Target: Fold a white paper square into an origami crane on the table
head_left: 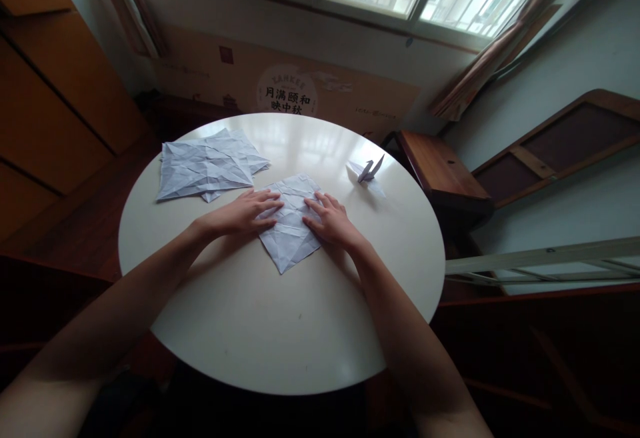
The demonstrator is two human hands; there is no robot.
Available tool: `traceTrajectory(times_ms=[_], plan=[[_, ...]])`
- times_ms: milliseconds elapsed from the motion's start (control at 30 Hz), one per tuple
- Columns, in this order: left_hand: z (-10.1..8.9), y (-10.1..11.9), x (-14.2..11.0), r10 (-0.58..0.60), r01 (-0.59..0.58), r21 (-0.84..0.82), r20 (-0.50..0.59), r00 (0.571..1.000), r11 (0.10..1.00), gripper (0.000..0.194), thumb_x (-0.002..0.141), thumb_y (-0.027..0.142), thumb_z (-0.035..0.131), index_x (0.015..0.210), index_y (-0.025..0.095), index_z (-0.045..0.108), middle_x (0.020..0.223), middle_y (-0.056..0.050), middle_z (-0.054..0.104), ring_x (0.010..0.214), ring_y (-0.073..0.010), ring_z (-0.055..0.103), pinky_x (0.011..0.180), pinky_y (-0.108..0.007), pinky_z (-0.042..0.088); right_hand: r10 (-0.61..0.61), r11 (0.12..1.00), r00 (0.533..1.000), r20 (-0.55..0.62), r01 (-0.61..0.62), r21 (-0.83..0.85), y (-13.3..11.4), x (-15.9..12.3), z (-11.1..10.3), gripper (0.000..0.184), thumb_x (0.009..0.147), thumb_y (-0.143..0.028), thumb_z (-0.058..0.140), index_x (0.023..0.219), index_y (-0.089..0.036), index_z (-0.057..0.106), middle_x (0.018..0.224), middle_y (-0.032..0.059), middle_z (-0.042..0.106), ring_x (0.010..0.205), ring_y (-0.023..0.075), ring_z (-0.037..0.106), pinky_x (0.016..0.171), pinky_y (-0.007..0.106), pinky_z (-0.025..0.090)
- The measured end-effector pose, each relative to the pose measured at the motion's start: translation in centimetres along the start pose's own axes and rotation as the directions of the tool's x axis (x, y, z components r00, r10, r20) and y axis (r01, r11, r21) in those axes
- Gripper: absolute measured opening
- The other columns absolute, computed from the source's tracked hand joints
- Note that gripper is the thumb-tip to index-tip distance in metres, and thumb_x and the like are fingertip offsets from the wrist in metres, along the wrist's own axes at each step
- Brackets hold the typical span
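A creased sheet of white paper (287, 248) lies on the round white table, one corner pointing towards me. My left hand (245, 211) rests on its left side with the fingers spread. On the opposite side my right hand (333, 218) lies with its fingertips on the paper, fingers also apart. Neither hand grips anything. Further left is a pile of crumpled, creased paper sheets (205, 168). A folded paper crane (369, 171) stands at the back right, beyond my right hand.
The round white table (270, 338) carries all the paper. Behind it a tan cardboard panel (190, 58) with printed characters stands below the window. A wooden stool or small desk (440, 165) is close to the table's right edge. Wooden cabinets (50, 91) are at the left.
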State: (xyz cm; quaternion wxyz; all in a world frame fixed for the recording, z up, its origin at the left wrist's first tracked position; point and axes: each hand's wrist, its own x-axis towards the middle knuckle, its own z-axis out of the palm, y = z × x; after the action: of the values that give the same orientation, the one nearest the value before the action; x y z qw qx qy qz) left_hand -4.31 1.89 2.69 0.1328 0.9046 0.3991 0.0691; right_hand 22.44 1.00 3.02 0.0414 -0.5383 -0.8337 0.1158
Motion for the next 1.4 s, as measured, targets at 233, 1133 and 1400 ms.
traceTrajectory(times_ms=[233,1133,1400], plan=[[-0.03,0.00,0.00,-0.003,0.003,0.008,0.010,1.000,1.000,0.060,0.098,0.060,0.038,0.147,0.026,0.046,0.157,-0.010,0.039,0.145,-0.0296,0.033,0.120,-0.048,0.019,0.004,1.000,1.000,0.009,-0.004,-0.006,0.01,0.03,-0.01,0.059,0.098,-0.052,0.043,0.150,-0.025,0.041,0.161,0.0113,0.028,0.149,0.0335,0.021,0.118,0.050,0.023],[-0.19,0.15,-0.08,0.009,-0.009,-0.008,0.004,1.000,1.000,0.062,0.097,0.062,0.037,0.144,0.023,0.050,0.155,-0.011,0.041,0.143,-0.0299,0.035,0.119,-0.046,0.022,-0.003,1.000,1.000,0.011,0.003,0.004,0.02,-0.02,-0.11,0.058,0.098,-0.050,0.045,0.150,-0.024,0.042,0.161,0.0120,0.029,0.148,0.0340,0.021,0.118,0.049,0.022],[-0.32,0.30,-0.12,-0.002,0.002,-0.016,0.014,1.000,1.000,0.062,0.097,0.061,0.038,0.144,0.024,0.050,0.155,-0.011,0.041,0.144,-0.0300,0.035,0.119,-0.047,0.021,-0.003,1.000,1.000,0.007,0.003,0.000,0.05,-0.07,-0.09,0.058,0.098,-0.050,0.045,0.150,-0.024,0.043,0.161,0.0117,0.029,0.149,0.0328,0.021,0.118,0.048,0.022]])
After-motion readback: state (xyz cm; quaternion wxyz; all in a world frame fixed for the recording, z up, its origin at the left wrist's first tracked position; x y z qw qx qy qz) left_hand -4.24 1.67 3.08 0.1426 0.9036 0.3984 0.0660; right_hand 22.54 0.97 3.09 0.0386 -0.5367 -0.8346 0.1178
